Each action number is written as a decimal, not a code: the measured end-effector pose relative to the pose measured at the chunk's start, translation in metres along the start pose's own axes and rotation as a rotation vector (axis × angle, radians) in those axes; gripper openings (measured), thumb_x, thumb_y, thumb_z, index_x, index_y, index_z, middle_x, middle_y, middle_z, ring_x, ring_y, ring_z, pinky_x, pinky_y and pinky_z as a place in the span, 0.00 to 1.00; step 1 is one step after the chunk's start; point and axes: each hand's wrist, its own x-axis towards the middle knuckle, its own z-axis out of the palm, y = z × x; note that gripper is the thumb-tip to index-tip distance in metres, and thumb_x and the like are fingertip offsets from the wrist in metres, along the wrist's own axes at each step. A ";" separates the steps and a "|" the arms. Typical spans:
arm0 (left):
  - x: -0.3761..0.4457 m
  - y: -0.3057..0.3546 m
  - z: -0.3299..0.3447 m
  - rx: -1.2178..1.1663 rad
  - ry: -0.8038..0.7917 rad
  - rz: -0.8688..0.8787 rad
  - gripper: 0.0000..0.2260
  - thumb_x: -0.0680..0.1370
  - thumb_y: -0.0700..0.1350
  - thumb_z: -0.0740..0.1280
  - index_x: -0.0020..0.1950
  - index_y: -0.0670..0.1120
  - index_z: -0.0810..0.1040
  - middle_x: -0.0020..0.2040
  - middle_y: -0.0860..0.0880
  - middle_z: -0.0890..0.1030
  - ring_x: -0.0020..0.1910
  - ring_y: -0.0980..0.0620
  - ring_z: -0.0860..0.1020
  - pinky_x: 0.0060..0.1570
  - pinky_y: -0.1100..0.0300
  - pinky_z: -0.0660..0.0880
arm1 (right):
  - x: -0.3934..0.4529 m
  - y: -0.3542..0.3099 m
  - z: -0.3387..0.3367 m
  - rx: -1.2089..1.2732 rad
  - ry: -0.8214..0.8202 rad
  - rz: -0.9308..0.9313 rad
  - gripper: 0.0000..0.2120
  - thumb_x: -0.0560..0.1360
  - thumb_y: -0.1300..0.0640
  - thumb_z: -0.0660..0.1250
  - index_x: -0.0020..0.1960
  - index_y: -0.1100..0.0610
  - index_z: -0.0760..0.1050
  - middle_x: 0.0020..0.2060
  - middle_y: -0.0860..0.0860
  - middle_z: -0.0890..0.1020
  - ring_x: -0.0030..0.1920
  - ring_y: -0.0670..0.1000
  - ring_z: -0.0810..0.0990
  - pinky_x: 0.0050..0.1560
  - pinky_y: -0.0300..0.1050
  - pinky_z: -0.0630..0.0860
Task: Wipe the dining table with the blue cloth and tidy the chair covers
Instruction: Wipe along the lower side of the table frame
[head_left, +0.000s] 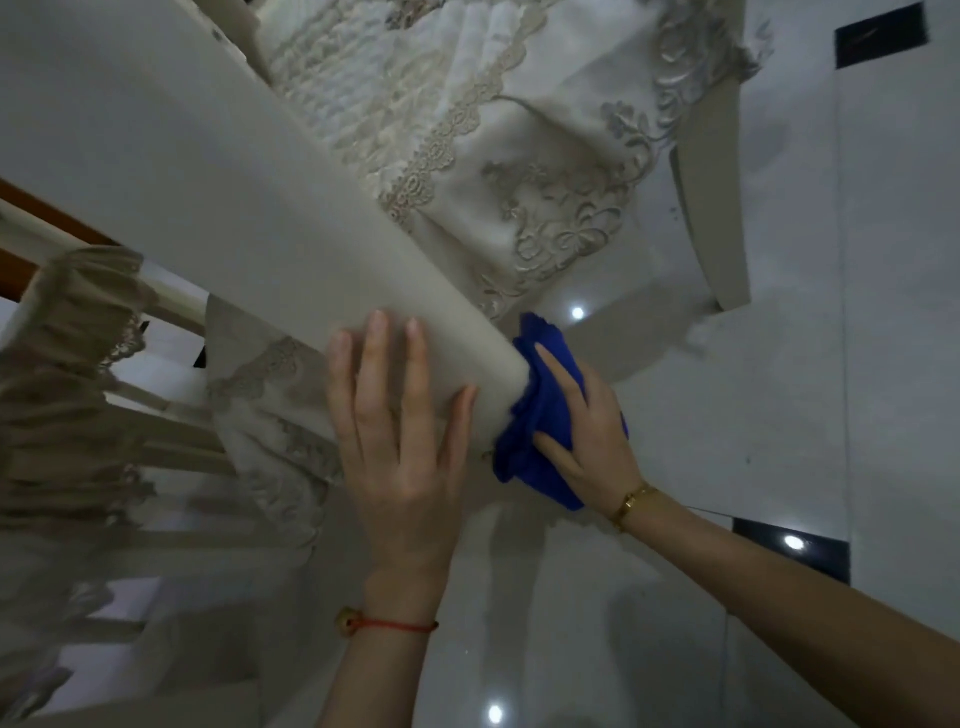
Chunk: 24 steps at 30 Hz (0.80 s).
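Note:
The cream dining table (218, 171) runs from the upper left down to a rounded corner at the centre. My left hand (400, 441) lies flat on that corner with fingers spread, holding nothing. My right hand (587, 436) presses the bunched blue cloth (524, 447) against the table's edge just right of the corner. A chair with a cream lace-embroidered cover (545, 171) stands beyond the table at the upper centre. Another chair cover (270, 415) with ruffles hangs at the left, partly hidden under the table.
A glossy pale tiled floor (727, 415) with dark inset tiles (878, 36) reflects ceiling lights. A cream chair leg (711, 223) curves down at the upper right. Slatted chair backs and a brown wooden strip (47, 208) sit at the far left.

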 end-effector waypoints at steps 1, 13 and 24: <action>-0.001 -0.001 0.000 -0.005 0.003 0.002 0.25 0.76 0.43 0.73 0.69 0.35 0.70 0.70 0.38 0.65 0.72 0.37 0.62 0.76 0.48 0.60 | 0.010 -0.016 -0.001 0.014 0.044 -0.055 0.32 0.75 0.33 0.52 0.76 0.41 0.49 0.66 0.57 0.68 0.62 0.57 0.70 0.65 0.59 0.66; 0.000 -0.001 0.001 0.024 0.032 0.009 0.24 0.76 0.43 0.73 0.68 0.36 0.71 0.69 0.38 0.66 0.72 0.37 0.63 0.76 0.49 0.60 | -0.024 0.034 0.008 0.037 -0.080 0.188 0.35 0.72 0.38 0.56 0.75 0.35 0.45 0.65 0.52 0.66 0.60 0.55 0.67 0.64 0.62 0.67; -0.001 -0.004 0.001 0.021 0.022 0.020 0.26 0.75 0.43 0.74 0.69 0.36 0.70 0.70 0.39 0.66 0.73 0.39 0.62 0.75 0.47 0.61 | -0.020 0.041 0.009 0.143 -0.121 0.173 0.37 0.70 0.40 0.61 0.74 0.34 0.46 0.70 0.51 0.61 0.69 0.53 0.63 0.71 0.61 0.62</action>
